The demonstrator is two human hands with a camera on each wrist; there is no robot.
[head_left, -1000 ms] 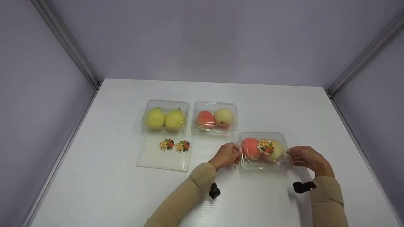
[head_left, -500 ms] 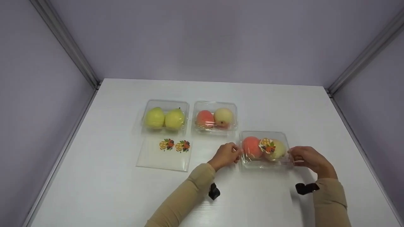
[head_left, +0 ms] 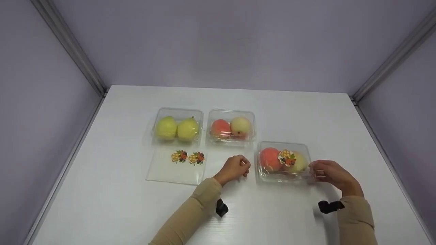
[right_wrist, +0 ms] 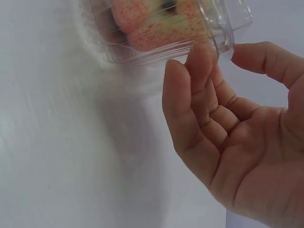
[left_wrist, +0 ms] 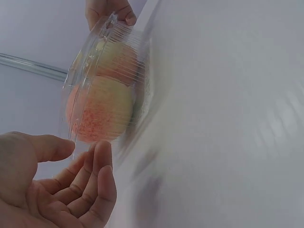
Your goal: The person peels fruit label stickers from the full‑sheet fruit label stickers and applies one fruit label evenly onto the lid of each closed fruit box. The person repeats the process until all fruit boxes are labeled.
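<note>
Nearest box: a clear, thin-walled plastic clamshell box with ribbed sides and rounded corners (head_left: 284, 162) sits on the smooth white table (head_left: 299, 112), lid closed, between the two hands.
Contents: a round pink-red peach with a speckled skin (head_left: 269, 159) and a paler yellow-green fruit (head_left: 299, 162), side by side; a small printed fruit sticker (head_left: 287, 158) sits on the lid above them.
Left hand: the left hand (head_left: 235, 167) lies apart from the box's left wall, fingers (left_wrist: 97, 183) loosely curled and holding nothing.
Right hand: the right hand (head_left: 328, 173) is at the box's right corner; fingertips (right_wrist: 199, 59) touch the glossy rim, thumb just beside it, fingers relaxed, not clamped.
Beyond the left fingers: a flat clear plastic sheet with two fruit stickers (head_left: 177, 166).
Further back: a clear box of two matte yellow pears (head_left: 177, 127) and a clear box of a pink and a cream peach (head_left: 232, 128), side by side.
</note>
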